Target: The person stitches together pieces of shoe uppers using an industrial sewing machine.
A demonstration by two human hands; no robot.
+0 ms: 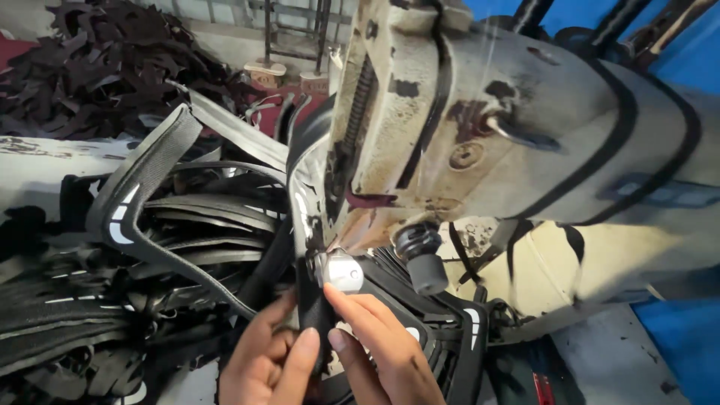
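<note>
Bottom centre of frame: left hand (262, 360) and right hand (382, 352), fingers pressed together, pinching a black strap piece (313, 315) between them, held upright just under the small metal lamp (341, 271) of a worn cream sewing machine (480, 127). Heap of black straps (172, 255) at left; dark scrap pile (112, 67) upper left.

Two bare hands, left hand (262, 360) and right hand (386, 352), no gloves, rings or sleeves.
</note>
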